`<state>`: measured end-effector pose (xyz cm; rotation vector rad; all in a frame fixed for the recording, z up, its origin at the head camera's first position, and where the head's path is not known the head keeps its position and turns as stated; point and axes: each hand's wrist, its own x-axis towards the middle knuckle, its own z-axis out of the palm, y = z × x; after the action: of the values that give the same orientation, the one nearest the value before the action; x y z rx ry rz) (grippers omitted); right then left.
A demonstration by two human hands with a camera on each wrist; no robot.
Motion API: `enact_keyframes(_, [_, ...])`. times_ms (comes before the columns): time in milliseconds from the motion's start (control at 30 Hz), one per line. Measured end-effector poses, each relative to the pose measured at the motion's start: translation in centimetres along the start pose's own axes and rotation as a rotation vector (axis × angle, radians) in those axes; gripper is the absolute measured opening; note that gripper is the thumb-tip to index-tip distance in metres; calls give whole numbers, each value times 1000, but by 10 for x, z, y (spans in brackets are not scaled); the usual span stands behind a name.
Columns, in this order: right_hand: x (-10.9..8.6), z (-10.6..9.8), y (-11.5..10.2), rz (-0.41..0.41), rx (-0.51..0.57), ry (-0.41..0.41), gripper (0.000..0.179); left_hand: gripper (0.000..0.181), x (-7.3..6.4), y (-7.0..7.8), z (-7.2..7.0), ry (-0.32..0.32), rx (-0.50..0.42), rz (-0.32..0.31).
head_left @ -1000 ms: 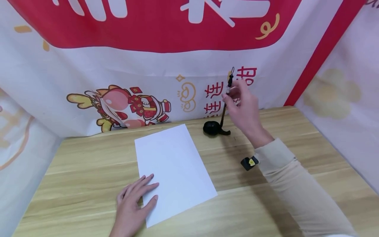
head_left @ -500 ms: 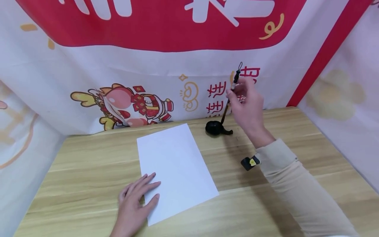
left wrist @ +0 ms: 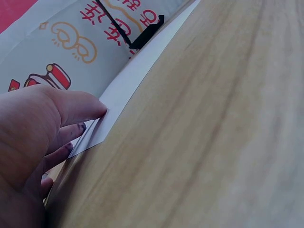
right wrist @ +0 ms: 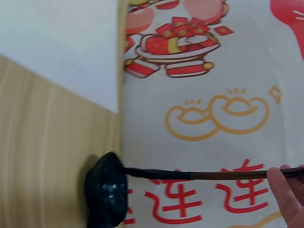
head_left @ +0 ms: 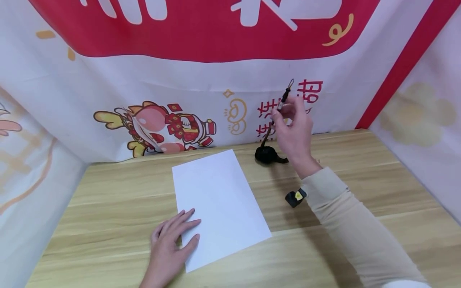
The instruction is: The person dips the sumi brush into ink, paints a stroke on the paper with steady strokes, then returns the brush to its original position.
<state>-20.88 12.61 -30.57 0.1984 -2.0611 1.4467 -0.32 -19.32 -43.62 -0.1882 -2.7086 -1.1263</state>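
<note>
My right hand [head_left: 296, 132] pinches a calligraphy brush [head_left: 267, 134] high on its brown handle, near the black top with its hanging loop. The brush leans, its dark bristle tip at the rim of a small black ink dish [head_left: 266, 156] that has a curved stem. In the right wrist view the bristles [right wrist: 149, 173] meet the edge of the dish [right wrist: 108, 190]. My left hand [head_left: 171, 242] rests with spread fingers on the lower left edge of a blank white sheet of paper [head_left: 223, 200]. Dark smudges mark some left fingertips [left wrist: 81, 127].
The light wood table [head_left: 119, 208] runs back to a white cloth backdrop [head_left: 201, 80] printed with red characters and a cartoon figure. Side cloths hang left and right. A small black device with a yellow mark [head_left: 296, 197] sits by the right cuff.
The brush tip has shifted leftward over the ink dish, from its right side to its left rim. My left hand stays on the paper. The whole head view has drifted slightly.
</note>
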Motion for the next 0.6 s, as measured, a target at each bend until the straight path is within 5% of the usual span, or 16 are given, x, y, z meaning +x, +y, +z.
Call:
enact_keyframes(133, [1,-3,-3,-30,33,38,30,39,0,0,0,-5,6,-11])
enact_keyframes(333, [-4,-2,-4,-189,-100,9,25,40,0,-2,0,-2,12,-6])
enact_keyframes(600, [-7,6,-4,-126,-35,-27,27,39,1,0,0,-6,14,-7])
